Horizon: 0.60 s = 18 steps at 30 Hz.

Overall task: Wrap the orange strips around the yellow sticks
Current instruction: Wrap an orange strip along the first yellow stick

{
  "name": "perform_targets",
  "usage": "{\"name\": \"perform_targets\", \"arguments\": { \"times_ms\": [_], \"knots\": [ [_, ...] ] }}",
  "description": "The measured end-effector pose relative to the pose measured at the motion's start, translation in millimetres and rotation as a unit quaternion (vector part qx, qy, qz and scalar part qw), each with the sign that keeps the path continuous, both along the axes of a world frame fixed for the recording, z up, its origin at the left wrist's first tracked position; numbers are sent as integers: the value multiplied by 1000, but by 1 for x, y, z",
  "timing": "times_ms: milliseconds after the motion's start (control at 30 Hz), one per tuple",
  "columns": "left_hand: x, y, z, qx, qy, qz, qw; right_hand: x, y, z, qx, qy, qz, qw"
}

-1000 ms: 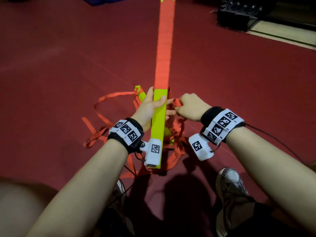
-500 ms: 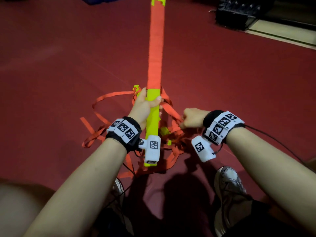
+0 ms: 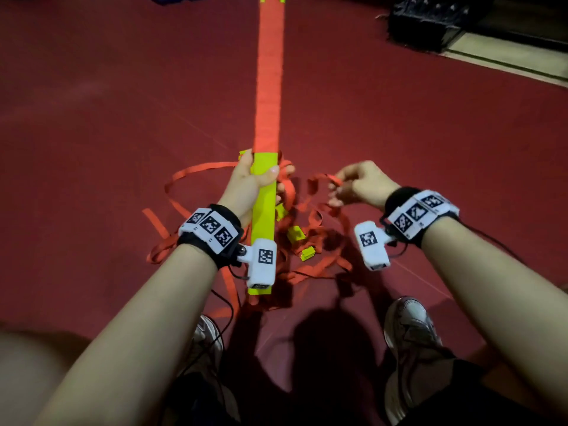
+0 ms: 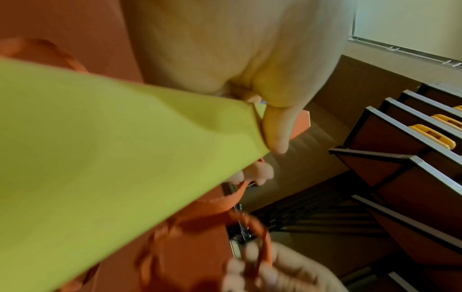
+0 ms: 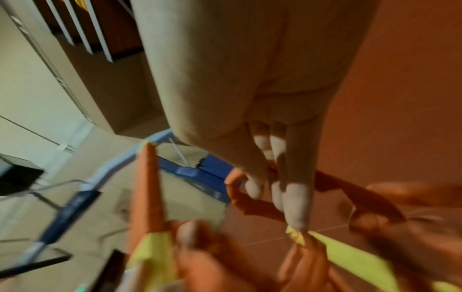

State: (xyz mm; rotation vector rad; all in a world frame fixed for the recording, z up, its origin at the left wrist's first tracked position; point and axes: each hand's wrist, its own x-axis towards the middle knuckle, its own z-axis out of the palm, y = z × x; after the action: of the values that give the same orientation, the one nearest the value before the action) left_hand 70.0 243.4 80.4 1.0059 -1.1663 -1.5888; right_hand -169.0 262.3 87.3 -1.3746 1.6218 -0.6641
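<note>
Left hand (image 3: 246,186) grips yellow stick (image 3: 263,216); right hand (image 3: 362,184) pinches orange strip (image 3: 333,179)

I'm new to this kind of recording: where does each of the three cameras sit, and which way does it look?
Head: on the person's head, looking down at the yellow stick, left hand, right hand, forearms and shoes.
Left wrist: along the left hand gripping the stick; room furniture beyond.
Right wrist: along the right hand pinching an orange strip.
Shared: all three show the yellow stick and orange strips.
</note>
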Motion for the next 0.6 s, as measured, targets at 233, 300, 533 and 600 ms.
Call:
{"name": "perform_targets", "arguments": {
  "times_ms": [233,300,533,600],
  "knots": [
    [-19,8,7,-13,4,-57,998,22,-9,39,-164,277,100,941],
    [-16,7,6,-23,-6,-53,998,12,-11,41,-212,257,30,942],
    [-16,10,2,-3,28,-72,997,19,-10,50,-173,259,166,936],
    [-21,12,3,7,34,-83,996,31,-8,38,-145,299,238,913]
  ]
}}
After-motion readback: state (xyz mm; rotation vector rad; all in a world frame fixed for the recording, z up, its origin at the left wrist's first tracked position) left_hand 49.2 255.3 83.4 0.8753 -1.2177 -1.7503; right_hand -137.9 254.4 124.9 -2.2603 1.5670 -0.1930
